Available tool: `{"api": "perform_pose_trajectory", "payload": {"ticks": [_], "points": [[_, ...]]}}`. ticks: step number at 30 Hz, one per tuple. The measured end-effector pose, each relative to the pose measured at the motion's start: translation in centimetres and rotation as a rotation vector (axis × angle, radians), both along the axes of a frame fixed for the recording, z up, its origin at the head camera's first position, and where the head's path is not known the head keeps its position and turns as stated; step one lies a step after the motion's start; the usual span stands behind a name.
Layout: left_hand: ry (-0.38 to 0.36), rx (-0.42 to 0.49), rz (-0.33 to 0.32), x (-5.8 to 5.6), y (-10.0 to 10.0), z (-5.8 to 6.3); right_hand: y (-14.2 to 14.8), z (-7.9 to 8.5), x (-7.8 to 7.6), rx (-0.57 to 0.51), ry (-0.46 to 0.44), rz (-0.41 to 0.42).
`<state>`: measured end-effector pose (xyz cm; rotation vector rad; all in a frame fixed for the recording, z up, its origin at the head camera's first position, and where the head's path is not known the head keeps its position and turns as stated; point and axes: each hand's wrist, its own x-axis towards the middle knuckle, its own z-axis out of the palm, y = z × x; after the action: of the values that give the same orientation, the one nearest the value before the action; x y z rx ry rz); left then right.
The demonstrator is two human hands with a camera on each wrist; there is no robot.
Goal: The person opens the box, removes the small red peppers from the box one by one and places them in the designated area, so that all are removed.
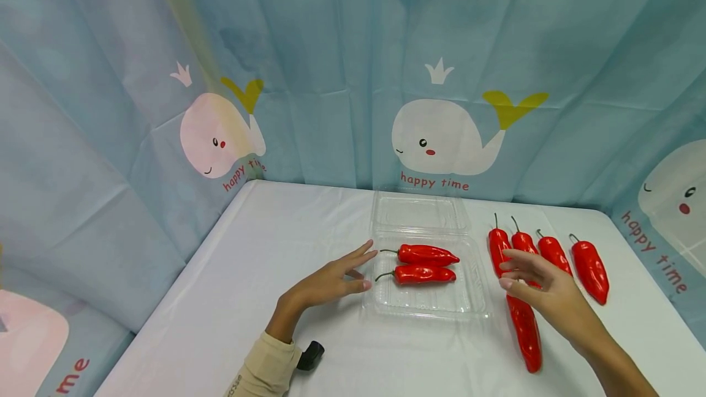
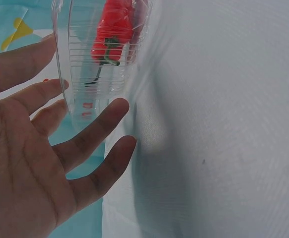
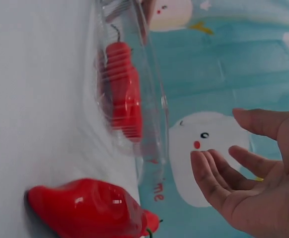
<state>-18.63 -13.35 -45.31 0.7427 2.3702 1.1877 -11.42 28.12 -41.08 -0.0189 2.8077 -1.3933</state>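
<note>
A clear plastic clamshell box (image 1: 425, 305) lies with its lid (image 1: 420, 213) folded back. Two red peppers (image 1: 427, 255) with green stems lie side by side in its base, stems pointing left. My left hand (image 1: 331, 277) is at the box's left side, fingers spread and fingertips right at the rim; the left wrist view shows its palm bare. Over the loose peppers on the right hovers my right hand (image 1: 540, 283), its fingers loosely bent, holding nothing. A red pepper (image 1: 525, 336) lies just in front of it, partly covered by the hand.
Behind the right hand stands a row of several red peppers (image 1: 590, 271), stems toward the back. A white cloth covers the table (image 1: 287, 231). Around it hangs a blue curtain (image 1: 309, 78) printed with whales. A black object (image 1: 311, 355) sits at the left sleeve's cuff.
</note>
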Motion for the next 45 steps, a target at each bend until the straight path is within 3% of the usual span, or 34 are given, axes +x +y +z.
{"api": "perform_pose_trajectory", "payload": {"ticks": [13,32,45], "points": [[-0.001,-0.006,-0.002,-0.2,0.2,-0.1,-2.6,0.2,-0.7,-0.041,0.063,0.094],[-0.014,0.002,-0.008,-0.2,0.3,-0.3,-5.5,-1.7,-1.7,-0.221,0.048,0.253],[-0.007,0.0,-0.012,-0.3,0.1,0.0,-6.8,-2.5,-3.3,-0.165,0.023,0.305]]}}
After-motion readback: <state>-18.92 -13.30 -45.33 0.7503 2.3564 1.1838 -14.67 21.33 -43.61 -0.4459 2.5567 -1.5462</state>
